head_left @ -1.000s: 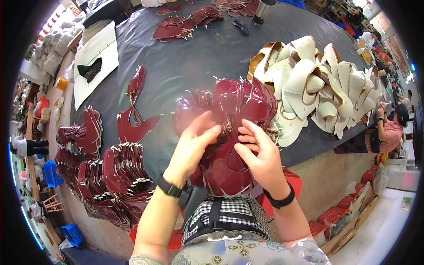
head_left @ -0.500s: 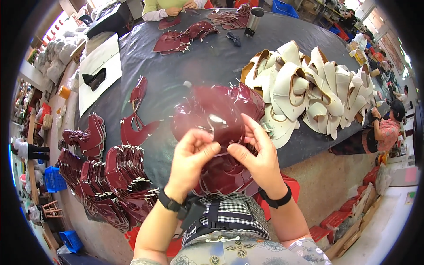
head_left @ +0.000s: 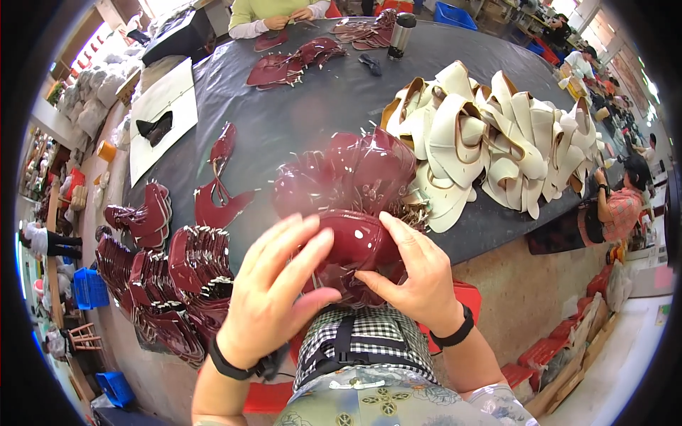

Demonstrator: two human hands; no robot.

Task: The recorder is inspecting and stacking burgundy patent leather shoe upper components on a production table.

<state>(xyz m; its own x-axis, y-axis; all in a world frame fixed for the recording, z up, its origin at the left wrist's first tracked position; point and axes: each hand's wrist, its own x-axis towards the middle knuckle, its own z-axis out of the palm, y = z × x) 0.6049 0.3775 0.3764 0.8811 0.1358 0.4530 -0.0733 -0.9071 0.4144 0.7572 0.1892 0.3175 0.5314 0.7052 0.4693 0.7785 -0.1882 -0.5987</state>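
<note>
A glossy burgundy shoe upper lies in front of me over a stack of similar pieces, close to my waist. My left hand is open beside it, fingers spread and nothing in its grasp. Around its right side curves my right hand, thumb at the lower edge and index finger near the upper right edge; the other fingers are partly hidden. Just beyond spreads a fanned heap of burgundy uppers, slightly blurred.
Cream shoe uppers are piled on the right of the dark table. Burgundy stacks stand at left near a loose upper and a white sheet. A flask stands far back, where another person's hands work.
My left hand has let go of the burgundy upper and spread its fingers, moving left and nearer. The upper has come down toward my waist, with my right hand still at its side.
</note>
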